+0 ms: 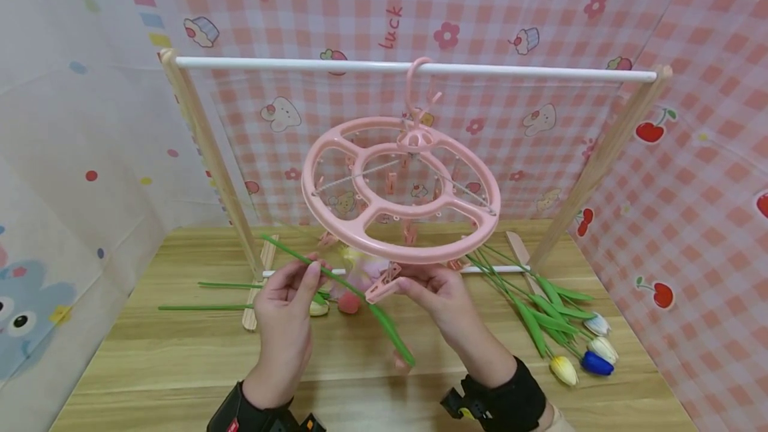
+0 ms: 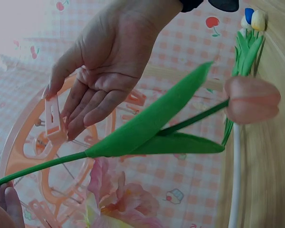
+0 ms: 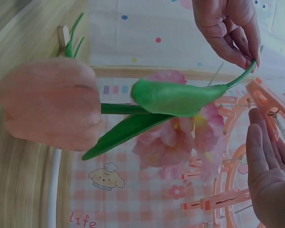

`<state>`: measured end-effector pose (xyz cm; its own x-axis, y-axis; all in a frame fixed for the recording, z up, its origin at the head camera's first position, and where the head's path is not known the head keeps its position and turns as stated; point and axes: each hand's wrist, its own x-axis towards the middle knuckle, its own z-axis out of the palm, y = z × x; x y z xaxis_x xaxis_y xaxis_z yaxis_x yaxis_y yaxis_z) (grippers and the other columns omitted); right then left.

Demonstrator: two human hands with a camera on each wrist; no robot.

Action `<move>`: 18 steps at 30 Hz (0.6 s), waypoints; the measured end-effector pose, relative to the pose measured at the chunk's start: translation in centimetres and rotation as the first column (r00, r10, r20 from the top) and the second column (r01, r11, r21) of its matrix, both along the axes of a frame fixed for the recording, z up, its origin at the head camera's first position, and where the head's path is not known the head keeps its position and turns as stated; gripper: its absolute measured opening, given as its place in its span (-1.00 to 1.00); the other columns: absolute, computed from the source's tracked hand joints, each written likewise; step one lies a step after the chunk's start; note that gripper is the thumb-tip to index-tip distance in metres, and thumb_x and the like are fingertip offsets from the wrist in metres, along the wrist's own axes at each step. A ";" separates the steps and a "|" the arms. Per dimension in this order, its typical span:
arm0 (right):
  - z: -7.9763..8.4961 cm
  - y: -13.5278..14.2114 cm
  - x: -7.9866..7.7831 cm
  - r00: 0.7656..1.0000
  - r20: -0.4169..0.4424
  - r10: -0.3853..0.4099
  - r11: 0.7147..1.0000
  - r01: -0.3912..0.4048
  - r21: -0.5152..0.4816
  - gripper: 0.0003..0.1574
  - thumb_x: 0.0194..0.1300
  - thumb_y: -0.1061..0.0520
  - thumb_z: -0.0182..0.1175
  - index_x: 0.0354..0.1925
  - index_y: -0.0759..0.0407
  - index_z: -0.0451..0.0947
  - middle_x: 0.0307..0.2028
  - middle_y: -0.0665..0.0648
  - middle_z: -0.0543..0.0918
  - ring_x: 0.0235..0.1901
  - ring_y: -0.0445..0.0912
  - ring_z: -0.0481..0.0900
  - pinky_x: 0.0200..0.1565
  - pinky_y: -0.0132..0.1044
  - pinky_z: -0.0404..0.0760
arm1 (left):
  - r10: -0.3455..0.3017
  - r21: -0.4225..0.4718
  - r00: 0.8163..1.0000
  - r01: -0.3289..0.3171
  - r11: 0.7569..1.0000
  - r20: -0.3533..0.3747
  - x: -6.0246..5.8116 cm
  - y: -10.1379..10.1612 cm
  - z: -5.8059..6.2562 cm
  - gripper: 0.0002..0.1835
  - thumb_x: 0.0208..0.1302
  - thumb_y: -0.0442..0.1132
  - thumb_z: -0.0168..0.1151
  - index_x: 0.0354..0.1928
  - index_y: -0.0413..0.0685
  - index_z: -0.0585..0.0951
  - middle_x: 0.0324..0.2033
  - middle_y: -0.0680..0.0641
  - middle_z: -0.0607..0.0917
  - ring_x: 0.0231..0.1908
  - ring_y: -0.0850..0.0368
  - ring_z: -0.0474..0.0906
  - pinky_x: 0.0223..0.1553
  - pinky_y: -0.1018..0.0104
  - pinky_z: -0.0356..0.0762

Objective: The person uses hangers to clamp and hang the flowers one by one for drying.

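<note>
Scene: a pink round hanger (image 1: 401, 189) hangs by its hook from a white rail (image 1: 414, 67) over a wooden table (image 1: 180, 352).
Left hand (image 1: 287, 312): fingers pinch the green stem of a tulip (image 1: 342, 285), near the stem's far end; the pink bloom hangs low at the near end, just above the table.
Right hand (image 1: 441, 295): thumb and fingers hold a pink clip (image 1: 382, 283) at the hanger's near edge; the fingers lie fairly straight against it. Whether the clip's mouth is open, I cannot tell.
Tulip place: stem runs from far left to near right, crossing just under the clip.
Step in hand, by my judgement: getting the stem into the clip.
Doing it well: squeeze the clip wide, slide the bare stem in above the leaves, keep the hanger from swinging, release gently.
Risk: the hanger tips, or the stem slips out.
Elsewhere: more tulips (image 1: 576, 342) lie on the right of the table; stems (image 1: 231, 285) lie on the left.
</note>
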<state>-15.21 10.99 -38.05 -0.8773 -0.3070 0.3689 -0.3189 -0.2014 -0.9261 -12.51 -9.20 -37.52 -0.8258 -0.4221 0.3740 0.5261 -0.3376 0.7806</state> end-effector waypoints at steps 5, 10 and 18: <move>0.1 -0.2 0.1 0.997 -0.039 -0.066 0.998 0.066 0.011 -0.66 0.26 0.31 0.14 -0.04 0.53 0.46 -0.19 0.33 0.61 -0.24 -0.03 0.60 -0.15 -0.24 0.61 | -0.013 0.035 0.999 0.015 0.999 -0.038 -0.1 0.1 0.2 -0.88 0.16 -0.52 0.19 -0.25 -0.41 0.61 -0.34 -0.18 0.68 -0.32 0.07 0.62 -0.25 0.28 0.61; 0.0 -0.6 0.0 0.987 -0.105 -0.123 0.991 0.116 -0.069 -0.71 0.25 0.38 0.11 -0.08 0.59 0.44 -0.23 0.33 0.62 -0.28 -0.01 0.61 -0.20 -0.17 0.63 | -0.011 0.030 0.999 0.012 0.999 -0.046 -0.2 0.1 0.2 -0.89 0.14 -0.53 0.19 -0.27 -0.37 0.62 -0.35 -0.16 0.68 -0.35 0.10 0.62 -0.28 0.33 0.62; 0.0 -1.3 0.1 0.971 -0.082 -0.224 0.970 0.214 -0.116 -0.71 0.23 0.36 0.15 -0.12 0.59 0.48 -0.28 0.30 0.65 -0.35 0.01 0.63 -0.25 -0.06 0.64 | 0.001 0.050 0.998 0.002 0.999 -0.062 -0.3 0.3 0.2 -0.89 0.12 -0.56 0.20 -0.29 -0.39 0.62 -0.39 -0.18 0.68 -0.41 0.09 0.62 -0.32 0.31 0.63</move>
<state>-15.10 9.67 -38.07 -0.8789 -0.0661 0.4724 -0.4503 -0.2118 -0.8674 -12.84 -8.87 -37.32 -0.8017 -0.4414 0.4031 0.5730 -0.3752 0.7286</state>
